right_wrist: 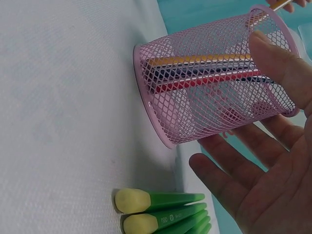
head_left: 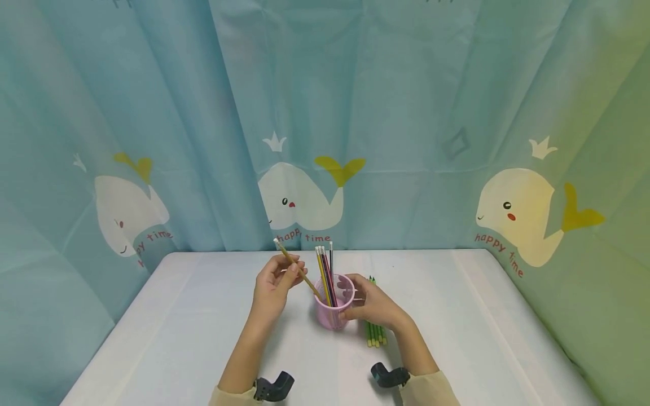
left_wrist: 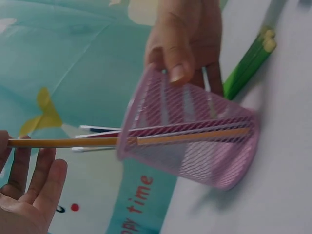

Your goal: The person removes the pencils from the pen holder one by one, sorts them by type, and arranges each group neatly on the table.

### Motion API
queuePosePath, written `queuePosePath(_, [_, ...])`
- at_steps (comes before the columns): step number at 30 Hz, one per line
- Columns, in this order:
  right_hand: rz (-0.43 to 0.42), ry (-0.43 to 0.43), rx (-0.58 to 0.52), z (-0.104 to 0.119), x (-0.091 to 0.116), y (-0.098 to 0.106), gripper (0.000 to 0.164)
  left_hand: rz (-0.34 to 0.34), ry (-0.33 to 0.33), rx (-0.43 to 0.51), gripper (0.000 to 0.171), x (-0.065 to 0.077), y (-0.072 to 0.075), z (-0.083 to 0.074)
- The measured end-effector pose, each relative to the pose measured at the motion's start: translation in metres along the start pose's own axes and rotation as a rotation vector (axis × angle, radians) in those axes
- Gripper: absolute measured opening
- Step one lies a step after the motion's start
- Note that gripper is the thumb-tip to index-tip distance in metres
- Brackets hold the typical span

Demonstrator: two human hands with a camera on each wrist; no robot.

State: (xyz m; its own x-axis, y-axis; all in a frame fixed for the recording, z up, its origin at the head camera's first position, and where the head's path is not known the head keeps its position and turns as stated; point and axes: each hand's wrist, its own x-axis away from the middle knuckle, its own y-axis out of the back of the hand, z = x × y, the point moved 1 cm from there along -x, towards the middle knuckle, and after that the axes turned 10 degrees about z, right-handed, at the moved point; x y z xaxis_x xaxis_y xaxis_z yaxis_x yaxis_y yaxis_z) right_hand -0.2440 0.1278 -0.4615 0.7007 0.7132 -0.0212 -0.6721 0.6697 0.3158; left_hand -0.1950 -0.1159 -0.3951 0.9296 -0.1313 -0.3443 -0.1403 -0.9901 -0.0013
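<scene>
My left hand (head_left: 273, 285) pinches a yellow pencil (left_wrist: 87, 143) with a white end up. The pencil slants to the right, its lower end inside the rim of a pink mesh pencil cup (head_left: 330, 322). Around the cup's right side, my right hand (head_left: 380, 304) holds it with the thumb at the front and the fingers behind. Several pencils, yellow, red and dark, lean inside the cup and show through the mesh in the right wrist view. The cup stands on the white table (head_left: 203, 327).
Several green pencils (head_left: 376, 335) with pale yellow ends lie bunched on the table, partly under my right hand and wrist. A blue-green curtain (head_left: 406, 113) with whale prints hangs behind the table's far edge and at both sides.
</scene>
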Motion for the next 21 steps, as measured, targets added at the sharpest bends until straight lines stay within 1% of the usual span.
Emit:
queuePosePath(5, [0.002,0.002,0.002,0.0,0.001,0.0,0.081,-0.026,-0.012,0.005,0.02,0.002,0.011,-0.011])
queuePosePath(10, [0.003,0.002,0.004,0.001,0.001,0.0,0.082,-0.031,-0.005,-0.016,0.023,0.003,0.027,-0.014])
queuePosePath(15, [0.008,0.023,-0.007,0.002,0.001,-0.001,0.08,-0.011,0.048,-0.053,0.027,0.005,0.041,-0.011])
queuePosePath(21, [0.007,0.031,-0.008,0.002,0.002,-0.001,0.079,0.006,0.116,-0.086,0.033,0.006,0.051,-0.007])
